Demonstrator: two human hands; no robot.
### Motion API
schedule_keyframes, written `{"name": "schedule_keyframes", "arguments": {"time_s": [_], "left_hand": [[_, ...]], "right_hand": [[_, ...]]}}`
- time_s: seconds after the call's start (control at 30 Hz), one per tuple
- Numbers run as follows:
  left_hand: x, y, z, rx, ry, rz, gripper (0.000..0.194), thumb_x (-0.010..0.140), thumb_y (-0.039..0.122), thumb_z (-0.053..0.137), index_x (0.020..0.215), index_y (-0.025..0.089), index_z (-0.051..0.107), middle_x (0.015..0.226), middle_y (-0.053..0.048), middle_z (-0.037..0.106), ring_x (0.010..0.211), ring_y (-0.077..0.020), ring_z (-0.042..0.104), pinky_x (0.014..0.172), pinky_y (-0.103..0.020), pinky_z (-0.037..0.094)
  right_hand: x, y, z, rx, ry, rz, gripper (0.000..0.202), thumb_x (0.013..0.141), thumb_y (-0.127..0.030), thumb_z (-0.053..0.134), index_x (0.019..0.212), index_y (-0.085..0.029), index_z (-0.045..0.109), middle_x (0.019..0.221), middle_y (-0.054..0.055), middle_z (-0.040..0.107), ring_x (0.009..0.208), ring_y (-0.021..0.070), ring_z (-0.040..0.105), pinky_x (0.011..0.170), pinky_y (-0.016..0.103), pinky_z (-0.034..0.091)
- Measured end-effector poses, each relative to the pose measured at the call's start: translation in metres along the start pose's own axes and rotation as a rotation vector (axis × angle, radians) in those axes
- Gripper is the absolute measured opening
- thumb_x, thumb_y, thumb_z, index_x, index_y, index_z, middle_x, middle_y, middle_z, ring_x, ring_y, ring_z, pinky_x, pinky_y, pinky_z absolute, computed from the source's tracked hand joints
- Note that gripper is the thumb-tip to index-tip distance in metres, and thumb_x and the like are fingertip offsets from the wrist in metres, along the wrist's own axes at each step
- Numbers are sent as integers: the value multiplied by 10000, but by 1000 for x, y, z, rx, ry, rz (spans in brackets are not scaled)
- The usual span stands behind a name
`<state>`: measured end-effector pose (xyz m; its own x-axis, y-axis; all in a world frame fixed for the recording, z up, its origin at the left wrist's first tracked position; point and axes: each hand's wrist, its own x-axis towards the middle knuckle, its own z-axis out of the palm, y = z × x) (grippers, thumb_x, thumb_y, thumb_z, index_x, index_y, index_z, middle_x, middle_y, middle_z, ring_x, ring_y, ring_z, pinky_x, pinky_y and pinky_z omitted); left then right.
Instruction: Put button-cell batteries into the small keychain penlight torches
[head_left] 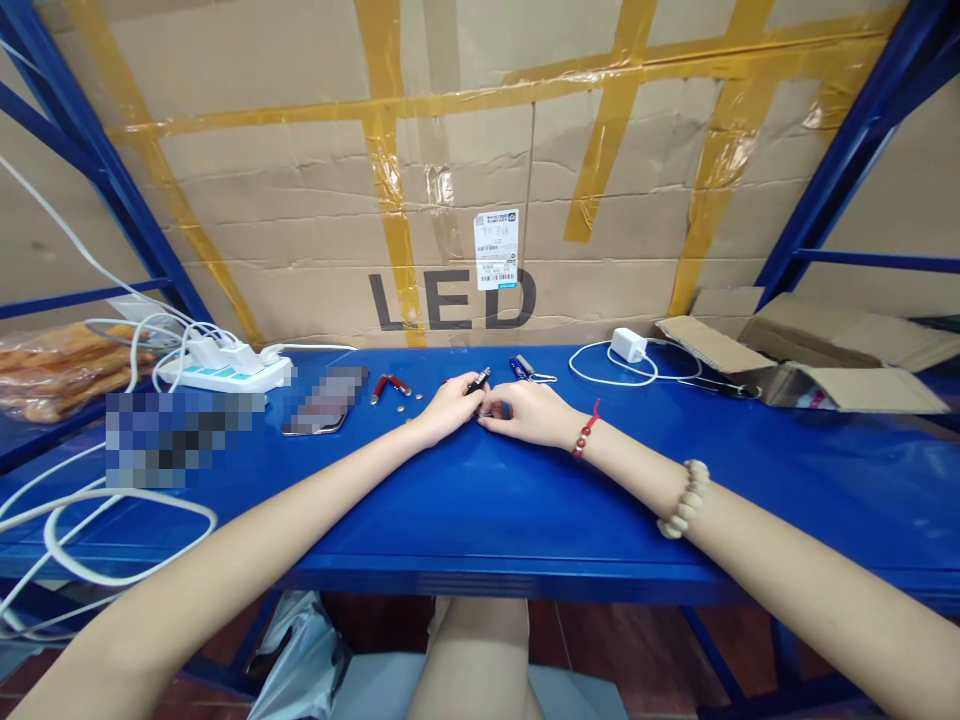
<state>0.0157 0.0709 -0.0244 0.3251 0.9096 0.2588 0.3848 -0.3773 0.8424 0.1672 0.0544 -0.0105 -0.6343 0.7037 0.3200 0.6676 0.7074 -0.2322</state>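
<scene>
My left hand (452, 405) is closed around a small black cylindrical object (478, 381), whose silvery tip points up and right. Close against it, my right hand (529, 412) has its thumb and fingers curled together; whatever lies between them is too small to make out. Two short red cylinders (390, 386) and several small round silver discs (400, 409) lie on the blue table (480, 510) left of my hands. Just behind my right hand is a blue item (519, 368) beside a silver metal piece and a white loop.
A phone (327, 400), a power strip (229, 372) with tangled white cables and a plastic-wrapped orange bundle (64, 365) are on the left. A white charger (628, 345) and an open cardboard box (840, 355) stand on the right. A large carton (300, 220) rises behind.
</scene>
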Motion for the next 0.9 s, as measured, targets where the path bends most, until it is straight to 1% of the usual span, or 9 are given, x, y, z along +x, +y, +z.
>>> {"name": "schedule_keyframes", "arguments": {"time_s": [0.37, 0.67, 0.9], "left_hand": [[-1, 1, 0, 18, -4, 14, 96, 700, 158, 407, 667, 158, 497, 551, 43, 487, 492, -75, 408, 487, -184, 324], [0, -1, 0, 55, 15, 39, 124, 696, 151, 404, 691, 153, 529, 589, 29, 529, 548, -92, 466, 547, -201, 378], [-1, 1, 0, 106, 20, 63, 119, 705, 147, 392, 670, 158, 506, 600, 28, 525, 589, -105, 478, 564, -205, 377]], "right_hand": [[0, 2, 0, 10, 0, -30, 133, 774, -286, 521, 773, -192, 616, 700, -6, 641, 594, 98, 543, 517, 195, 303], [0, 3, 1, 15, -4, -38, 131, 772, -276, 519, 773, -191, 619, 691, -4, 638, 593, 98, 541, 521, 193, 303], [0, 2, 0, 13, -11, -28, 133, 771, -274, 519, 766, -188, 620, 688, -5, 639, 588, 96, 540, 512, 193, 294]]}}
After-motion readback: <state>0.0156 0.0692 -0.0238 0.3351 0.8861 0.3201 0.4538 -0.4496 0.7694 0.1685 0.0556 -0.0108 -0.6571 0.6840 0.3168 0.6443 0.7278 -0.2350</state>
